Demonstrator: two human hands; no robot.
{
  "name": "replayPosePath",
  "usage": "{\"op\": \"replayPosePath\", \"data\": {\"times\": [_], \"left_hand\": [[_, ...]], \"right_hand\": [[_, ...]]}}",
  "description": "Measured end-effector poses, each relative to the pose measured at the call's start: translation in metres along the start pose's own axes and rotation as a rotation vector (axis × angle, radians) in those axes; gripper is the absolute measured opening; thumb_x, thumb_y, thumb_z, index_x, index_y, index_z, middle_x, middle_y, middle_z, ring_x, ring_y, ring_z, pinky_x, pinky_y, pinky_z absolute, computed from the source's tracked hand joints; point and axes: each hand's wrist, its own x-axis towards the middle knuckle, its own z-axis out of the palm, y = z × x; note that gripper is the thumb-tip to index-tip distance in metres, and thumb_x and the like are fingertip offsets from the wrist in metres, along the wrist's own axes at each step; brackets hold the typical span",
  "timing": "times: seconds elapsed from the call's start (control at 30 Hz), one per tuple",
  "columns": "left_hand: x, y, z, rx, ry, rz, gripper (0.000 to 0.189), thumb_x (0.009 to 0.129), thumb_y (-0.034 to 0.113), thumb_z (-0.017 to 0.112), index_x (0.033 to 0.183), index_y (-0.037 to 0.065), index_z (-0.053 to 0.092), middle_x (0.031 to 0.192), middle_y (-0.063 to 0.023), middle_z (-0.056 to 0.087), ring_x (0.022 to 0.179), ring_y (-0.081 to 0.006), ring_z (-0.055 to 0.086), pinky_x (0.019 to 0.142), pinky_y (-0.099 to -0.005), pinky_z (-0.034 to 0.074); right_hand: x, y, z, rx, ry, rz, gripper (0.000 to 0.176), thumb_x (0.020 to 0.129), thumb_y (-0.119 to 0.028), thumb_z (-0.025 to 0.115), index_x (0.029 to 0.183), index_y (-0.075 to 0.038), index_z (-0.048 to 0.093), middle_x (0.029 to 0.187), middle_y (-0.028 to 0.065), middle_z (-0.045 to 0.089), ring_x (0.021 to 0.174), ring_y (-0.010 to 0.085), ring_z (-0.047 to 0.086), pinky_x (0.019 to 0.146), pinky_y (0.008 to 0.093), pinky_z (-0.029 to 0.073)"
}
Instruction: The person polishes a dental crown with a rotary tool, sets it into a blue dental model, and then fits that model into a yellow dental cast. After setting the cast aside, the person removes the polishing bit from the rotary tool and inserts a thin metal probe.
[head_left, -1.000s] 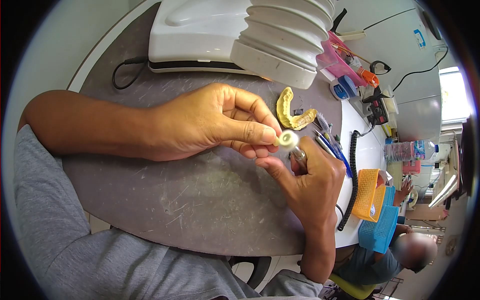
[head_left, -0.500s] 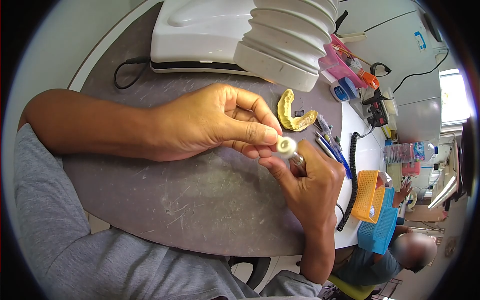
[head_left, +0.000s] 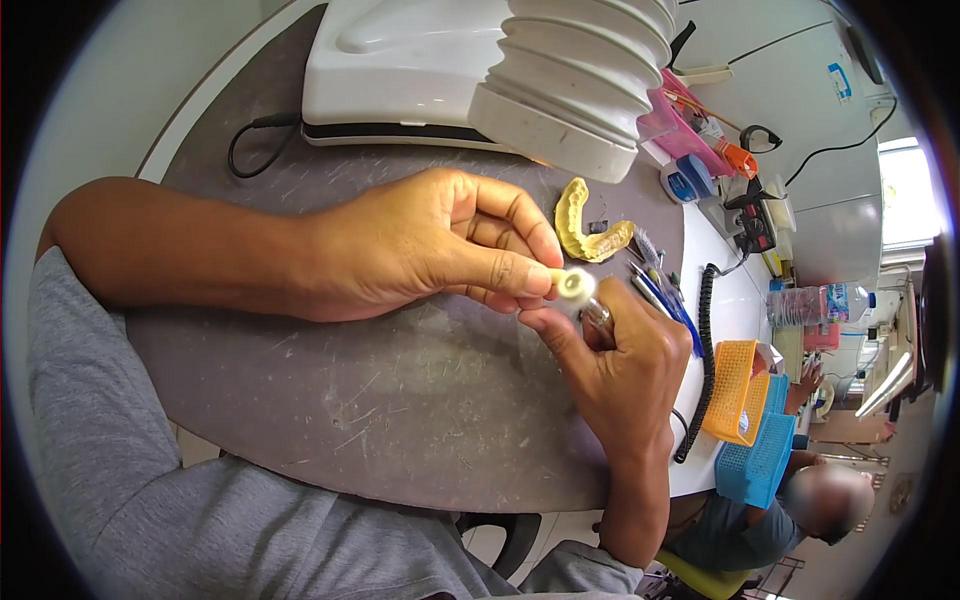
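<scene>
My left hand [head_left: 420,245] pinches a tiny pale piece between thumb and fingers, right against a white polishing wheel [head_left: 574,284]. The wheel sits on a metal handpiece [head_left: 597,313] gripped in my right hand [head_left: 620,370]. Both hands hover over the scratched grey round table [head_left: 400,400]. A yellow dental cast [head_left: 585,225] lies on the table just beyond the hands.
A white suction unit with a ribbed hose [head_left: 560,80] stands at the table's far side. Pens and burs [head_left: 660,285], a coiled black cord [head_left: 708,330], a pink tray [head_left: 685,125] and orange [head_left: 735,385] and blue baskets [head_left: 765,450] lie to the right. Another person [head_left: 810,500] sits at lower right.
The hands have barely moved; the wheel and the small piece stay pressed together, shifted slightly.
</scene>
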Motion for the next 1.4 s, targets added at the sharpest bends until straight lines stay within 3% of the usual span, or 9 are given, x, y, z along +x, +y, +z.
{"op": "replayPosePath", "data": {"times": [0.37, 1.4], "left_hand": [[-0.0020, 0.0025, 0.0021, 0.050, 0.025, 0.047, 0.015, 0.094, 0.010, 0.062, 0.105, 0.000, 0.061, 0.100, -0.0092, 0.067, 0.087, -0.0118, 0.064, 0.079, -0.0256, 0.053], [-0.0009, 0.0012, 0.0007, 0.072, 0.029, -0.011, 0.014, 0.092, 0.011, 0.067, 0.098, -0.001, 0.062, 0.096, -0.0083, 0.067, 0.085, -0.0114, 0.063, 0.078, -0.0254, 0.052]], "right_hand": [[0.0003, -0.0017, 0.0009, 0.008, 0.001, 0.033, 0.052, 0.073, -0.048, 0.081, 0.063, -0.008, 0.049, 0.052, 0.0036, 0.049, 0.040, 0.0185, 0.046, 0.040, 0.0344, 0.035], [-0.0003, -0.0022, 0.0008, 0.008, -0.039, 0.010, 0.052, 0.074, -0.048, 0.079, 0.062, -0.007, 0.050, 0.050, 0.0047, 0.050, 0.040, 0.0207, 0.048, 0.040, 0.0360, 0.036]]}}
